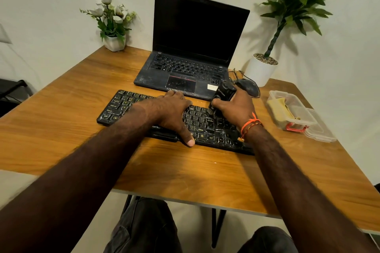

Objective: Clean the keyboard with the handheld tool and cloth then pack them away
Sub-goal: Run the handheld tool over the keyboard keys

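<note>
The right hand has its grip curled tight around the black handheld tool, held down on the keyboard at the tabletop's centre. The left hand lies flat on the keys, fingers straight. To the right, an open clear plastic container holds a yellow cloth, its lid just beside it.

Black keyboard, black handheld tool and yellow cloth on a wooden desk.

The flat black plastic keyboard with pale legends lies slanted across the desk, dusty, its middle covered by a hand. The small black handheld cleaning tool stands tilted, its lower end down on the keyboard's right-hand keys. The crumpled yellow cloth lies inside an open clear plastic box, well right of the keyboard.
</note>
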